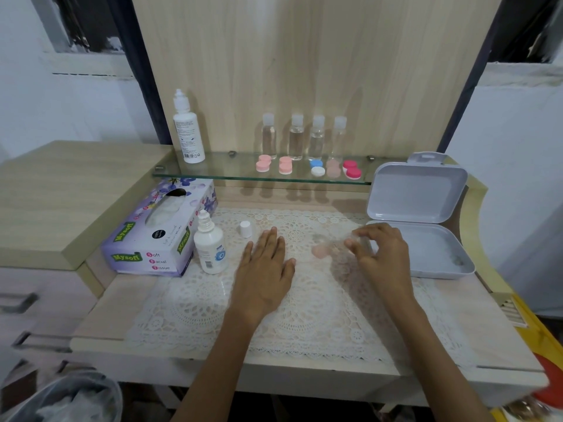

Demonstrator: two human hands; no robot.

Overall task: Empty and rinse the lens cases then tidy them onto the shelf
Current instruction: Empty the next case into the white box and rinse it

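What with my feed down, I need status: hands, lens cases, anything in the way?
Left hand flat on lace mat, empty. Right hand curled beside blurred pink lens case, grip unclear. Five cases on glass shelf. Path to shelf looks open.

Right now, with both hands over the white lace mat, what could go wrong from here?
1. The small white plastic bottle stands without its cap, close to the left hand; a sideways nudge might tip it and spill the liquid.
2. Its loose white cap stands on the lace mat and could be knocked away.
3. The round red and white lens case sits near the front edge of the narrow glass shelf; placing another case beside it could push it off.
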